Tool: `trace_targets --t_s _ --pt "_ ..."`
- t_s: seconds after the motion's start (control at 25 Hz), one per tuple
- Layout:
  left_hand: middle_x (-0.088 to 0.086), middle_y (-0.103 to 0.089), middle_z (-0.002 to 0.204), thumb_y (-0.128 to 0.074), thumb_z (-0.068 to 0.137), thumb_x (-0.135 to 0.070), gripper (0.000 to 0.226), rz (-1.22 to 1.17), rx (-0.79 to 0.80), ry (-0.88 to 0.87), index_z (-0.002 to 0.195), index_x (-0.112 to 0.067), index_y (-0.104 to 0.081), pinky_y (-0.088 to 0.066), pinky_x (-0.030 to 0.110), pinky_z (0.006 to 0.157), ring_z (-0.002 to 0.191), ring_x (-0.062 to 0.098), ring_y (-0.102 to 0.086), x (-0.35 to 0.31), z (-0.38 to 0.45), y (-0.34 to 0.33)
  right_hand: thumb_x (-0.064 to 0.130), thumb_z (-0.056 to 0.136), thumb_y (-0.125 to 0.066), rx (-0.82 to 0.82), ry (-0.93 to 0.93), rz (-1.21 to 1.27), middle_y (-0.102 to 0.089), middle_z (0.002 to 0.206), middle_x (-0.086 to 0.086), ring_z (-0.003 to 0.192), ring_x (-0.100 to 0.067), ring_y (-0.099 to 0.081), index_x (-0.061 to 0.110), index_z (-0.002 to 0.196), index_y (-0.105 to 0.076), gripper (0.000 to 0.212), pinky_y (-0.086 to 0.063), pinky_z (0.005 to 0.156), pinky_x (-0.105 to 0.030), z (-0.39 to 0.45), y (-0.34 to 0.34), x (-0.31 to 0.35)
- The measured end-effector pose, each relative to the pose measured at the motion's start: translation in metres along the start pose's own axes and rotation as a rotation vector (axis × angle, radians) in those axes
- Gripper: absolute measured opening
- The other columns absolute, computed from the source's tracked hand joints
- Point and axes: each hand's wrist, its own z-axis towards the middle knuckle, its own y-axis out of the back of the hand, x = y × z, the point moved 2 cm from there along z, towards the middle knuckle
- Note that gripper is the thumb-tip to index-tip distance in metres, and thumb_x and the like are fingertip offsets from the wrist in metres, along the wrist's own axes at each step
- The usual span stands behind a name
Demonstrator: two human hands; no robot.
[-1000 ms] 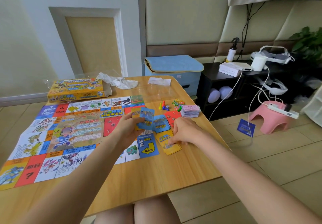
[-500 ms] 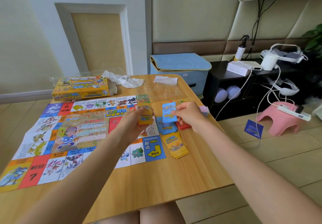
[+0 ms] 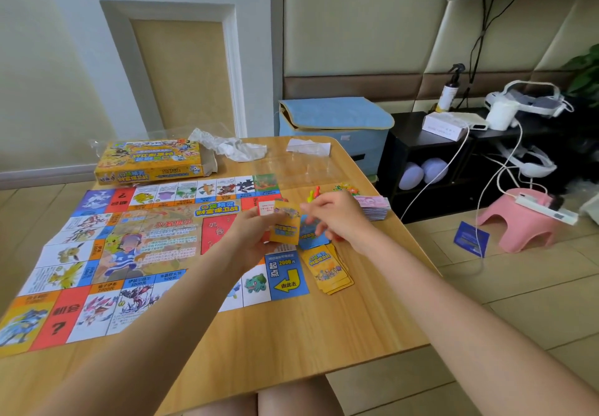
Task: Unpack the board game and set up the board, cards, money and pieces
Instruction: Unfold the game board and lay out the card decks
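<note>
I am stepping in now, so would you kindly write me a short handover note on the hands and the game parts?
Left hand: holds a small stack of cards, yellow back facing up.
Right hand: fingers curled beside that stack; its grip is too blurred to tell.
Done: board unfolded on the table; box at the far edge.
Right of the board: yellow card pile, blue cards, money stack, coloured pieces.
Left: finish sorting the held cards, place the pieces.
</note>
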Motion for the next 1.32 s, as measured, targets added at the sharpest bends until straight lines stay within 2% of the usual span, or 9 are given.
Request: trace_targets --t_s 0.12,0.32,0.44,0.56,0.76,0.92,1.04,1.16,1.32 --pt "0.009 -0.066 0.084 -0.055 0.091 -0.005 0.008 0.008 0.117 0.027 0.095 -0.007 -0.061 -0.056 0.031 0.063 0.071 0.019 -0.065 0.004 -0.008 -0.011 0.016 0.084 -0.068 0.054 -0.036 0.046 -0.059 0.058 -0.004 0.035 -0.006 -0.045 0.001 0.090 -0.064 0.016 -0.034 0.036 -0.016 -0.007 0.013 0.003" --pt "0.008 -0.072 0.090 -0.045 0.096 -0.007 0.015 -0.101 0.121 0.030 0.105 -0.006 -0.058 -0.058 0.029 0.065 0.079 0.016 -0.070 0.001 -0.009 0.001 0.008 0.081 -0.071 0.343 -0.103 -0.114 -0.058 0.061 -0.003 0.041 -0.003 -0.049 0.007 0.076 -0.065 0.007 -0.040 0.043 -0.015 -0.025 0.032 -0.016" --pt "0.009 -0.069 0.091 -0.042 0.099 -0.018 0.023 -0.086 0.126 0.083 0.110 -0.008 -0.059 -0.055 0.036 0.071 0.084 0.018 -0.064 0.003 -0.012 -0.002 0.020 0.075 -0.078 0.248 -0.028 -0.440 -0.055 0.063 0.004 0.055 -0.009 -0.049 0.015 0.071 -0.062 0.017 -0.040 0.054 -0.022 -0.030 0.019 -0.024" --pt "0.008 -0.061 0.094 -0.045 0.098 -0.028 0.029 -0.030 0.150 0.054 0.113 -0.010 -0.062 -0.048 0.028 0.070 0.080 0.014 -0.054 0.002 -0.015 -0.012 0.026 0.073 -0.079 0.140 0.039 -0.577 -0.051 0.074 0.009 0.073 -0.012 -0.051 0.016 0.084 -0.058 0.025 -0.042 0.063 -0.026 -0.030 0.019 -0.022" --pt "-0.001 -0.061 0.088 -0.051 0.091 -0.001 0.034 0.896 0.227 -0.493 0.123 -0.012 -0.053 -0.040 0.005 0.063 0.079 0.008 -0.056 -0.002 -0.011 -0.026 0.024 0.093 -0.056 0.153 -0.124 0.372 -0.062 0.070 -0.013 0.048 -0.014 -0.052 0.003 0.101 -0.058 0.022 -0.040 0.040 -0.019 -0.031 0.032 -0.005" --pt "0.002 -0.062 0.091 -0.060 0.080 0.008 0.055 1.155 0.243 -0.707 0.130 -0.010 -0.046 -0.041 0.008 0.069 0.085 0.016 -0.059 -0.010 -0.001 -0.042 0.000 0.086 -0.062 0.176 -0.107 0.389 -0.059 0.066 -0.011 0.047 -0.009 -0.051 0.002 0.088 -0.059 0.004 -0.038 0.040 -0.016 -0.028 0.031 -0.006" --pt "0.012 -0.065 0.107 -0.064 0.081 0.002 0.053 1.227 0.121 -0.752 0.130 -0.005 -0.044 -0.045 0.023 0.081 0.100 0.025 -0.061 -0.021 0.014 -0.046 -0.003 0.083 -0.063 0.009 -0.086 0.524 -0.058 0.062 -0.008 0.048 -0.010 -0.052 0.004 0.083 -0.059 0.008 -0.041 0.043 -0.018 -0.022 0.042 -0.016" --pt "0.011 -0.062 0.118 -0.051 0.086 0.004 0.043 1.238 0.026 -0.689 0.128 -0.003 -0.048 -0.044 0.027 0.088 0.108 0.025 -0.057 -0.026 0.028 -0.045 0.000 0.084 -0.064 -0.359 -0.017 0.234 -0.058 0.057 -0.005 0.036 -0.002 -0.049 0.011 0.074 -0.057 0.017 -0.041 0.044 -0.014 -0.015 0.050 -0.038" --pt "0.009 -0.057 0.129 -0.044 0.087 0.009 0.044 1.365 0.146 -0.612 0.128 -0.004 -0.050 -0.041 0.025 0.092 0.118 0.021 -0.053 -0.016 0.042 -0.057 0.008 0.084 -0.066 -0.386 0.066 -0.075 -0.057 0.063 0.002 0.053 -0.004 -0.056 0.017 0.070 -0.052 0.021 -0.040 0.052 -0.016 -0.010 0.032 -0.053"
